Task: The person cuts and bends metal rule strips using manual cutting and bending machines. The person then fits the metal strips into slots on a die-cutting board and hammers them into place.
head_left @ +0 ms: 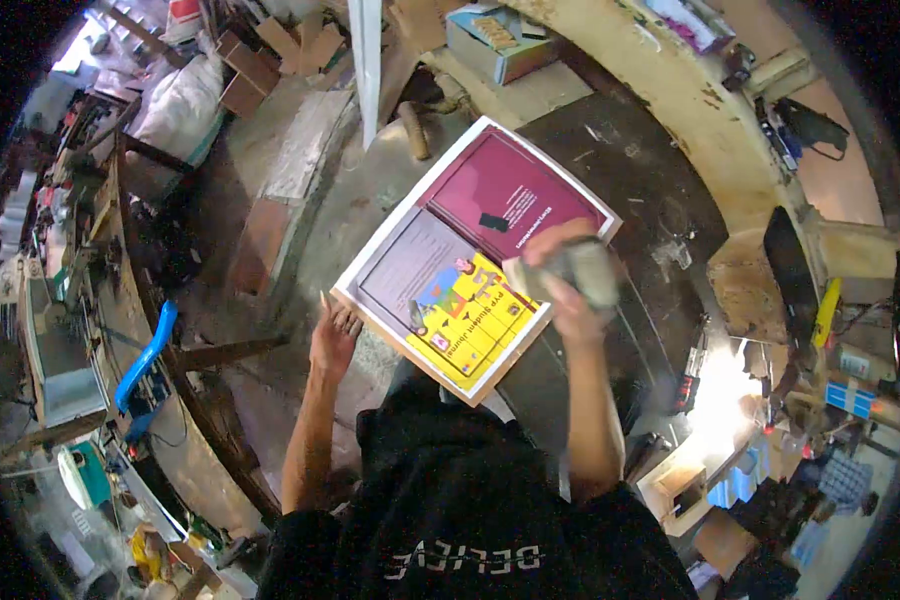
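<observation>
A stack of printed sheets [410,255] lies at a slant in front of me, with brown board showing under its near edges. The top sheet has maroon, grey and yellow panels, and the yellow one reads "PYP Student Journal". At the left corner of the stack is my left hand [336,338], fingers stretched out along the edge; I cannot tell how firmly it touches. Over the right side, my right hand [570,300] grips a grey-and-beige wad [588,270], smeared by motion. Its exact kind does not show. A small black piece [492,222] appears on the maroon panel.
A dark worktop [640,180] lies under the sheets, with a curved pipe-like piece [413,130] beyond them. An open carton [500,45] sits at the back. Cluttered shelves stand left, near a blue curved handle [147,355]. A bright lamp [722,390] glows at right.
</observation>
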`<state>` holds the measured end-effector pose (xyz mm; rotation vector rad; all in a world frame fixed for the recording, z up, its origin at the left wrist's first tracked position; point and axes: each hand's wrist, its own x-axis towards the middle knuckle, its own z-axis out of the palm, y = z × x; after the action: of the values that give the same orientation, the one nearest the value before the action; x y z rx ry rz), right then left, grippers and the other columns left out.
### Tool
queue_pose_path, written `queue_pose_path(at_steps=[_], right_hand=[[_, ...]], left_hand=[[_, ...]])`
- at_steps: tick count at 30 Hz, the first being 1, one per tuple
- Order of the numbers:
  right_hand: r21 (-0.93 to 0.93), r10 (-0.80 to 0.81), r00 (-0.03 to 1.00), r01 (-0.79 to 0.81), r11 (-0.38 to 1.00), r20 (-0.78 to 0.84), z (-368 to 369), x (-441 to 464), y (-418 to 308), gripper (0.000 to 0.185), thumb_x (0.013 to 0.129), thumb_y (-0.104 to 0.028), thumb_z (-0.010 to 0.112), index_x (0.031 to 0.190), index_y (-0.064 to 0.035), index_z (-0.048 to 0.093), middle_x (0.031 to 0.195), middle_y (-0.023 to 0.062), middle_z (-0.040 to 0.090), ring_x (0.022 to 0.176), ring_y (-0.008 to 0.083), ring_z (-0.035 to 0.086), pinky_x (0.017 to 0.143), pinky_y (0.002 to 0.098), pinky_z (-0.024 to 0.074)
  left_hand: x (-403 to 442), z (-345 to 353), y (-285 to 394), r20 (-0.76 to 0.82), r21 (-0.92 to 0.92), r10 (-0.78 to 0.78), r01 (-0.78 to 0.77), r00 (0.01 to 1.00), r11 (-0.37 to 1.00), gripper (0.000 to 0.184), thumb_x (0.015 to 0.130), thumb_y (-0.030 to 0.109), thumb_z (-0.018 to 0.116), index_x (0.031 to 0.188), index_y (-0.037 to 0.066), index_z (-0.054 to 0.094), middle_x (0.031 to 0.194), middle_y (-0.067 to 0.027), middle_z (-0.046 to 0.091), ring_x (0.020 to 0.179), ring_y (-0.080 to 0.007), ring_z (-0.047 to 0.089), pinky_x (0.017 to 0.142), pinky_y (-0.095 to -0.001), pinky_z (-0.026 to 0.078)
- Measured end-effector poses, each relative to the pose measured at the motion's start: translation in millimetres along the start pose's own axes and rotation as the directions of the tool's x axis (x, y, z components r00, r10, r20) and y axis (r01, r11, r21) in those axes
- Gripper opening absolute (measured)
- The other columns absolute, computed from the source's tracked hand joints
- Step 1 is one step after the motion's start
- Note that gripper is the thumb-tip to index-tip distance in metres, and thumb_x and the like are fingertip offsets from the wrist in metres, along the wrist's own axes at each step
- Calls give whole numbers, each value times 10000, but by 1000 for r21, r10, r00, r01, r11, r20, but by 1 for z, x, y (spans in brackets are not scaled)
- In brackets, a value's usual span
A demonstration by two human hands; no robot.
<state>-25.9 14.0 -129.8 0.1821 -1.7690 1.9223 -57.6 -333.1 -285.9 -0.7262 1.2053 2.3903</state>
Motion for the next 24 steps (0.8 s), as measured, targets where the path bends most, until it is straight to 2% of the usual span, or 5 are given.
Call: queue_pose_path(at_steps=[4,10,11,14,24], right_hand=[[120,184,976,-170,978,-119,4,-14,46,211,752,-14,633,947,-76,580,834,37,611,714,107,581,658,260,481],[-57,-17,990,25,998,139,-7,3,17,419,757,-18,665,1156,-42,542,1010,80,606,870,160,609,739,302,528],[336,231,956,-161,928,-179,-6,-12,66,327,768,-61,644,1083,-31,563,929,66,614,834,157,606,741,300,507],[-77,90,936,-123,989,-341,16,-14,62,248,789,-85,611,1025,-24,570,855,56,611,811,171,606,757,311,492],[2,420,877,-431,902,-235,90,-95,5,348,791,-82,612,1125,-32,528,1009,100,594,968,241,621,943,399,473]], left_hand=[[-13,4,-46,80,147,31,-42,996,988,684,934,486,603,1433,47,443,1363,-119,557,1247,-246,514,1121,-403,315],[-4,56,-96,-129,201,212,-183,969,962,435,845,267,772,1123,-20,599,925,-63,668,691,-139,641,530,-263,520],[-3,50,-94,-167,323,164,-103,972,941,388,800,175,813,1075,-10,611,880,-71,676,648,-143,638,525,-265,526],[-6,66,-83,-139,332,272,-214,952,919,407,784,184,823,1075,-11,615,848,-76,682,581,-150,625,504,-274,520],[-14,-36,14,-45,479,62,-33,997,877,458,739,74,850,1120,-58,634,1007,-132,711,782,-181,694,647,-272,576]])
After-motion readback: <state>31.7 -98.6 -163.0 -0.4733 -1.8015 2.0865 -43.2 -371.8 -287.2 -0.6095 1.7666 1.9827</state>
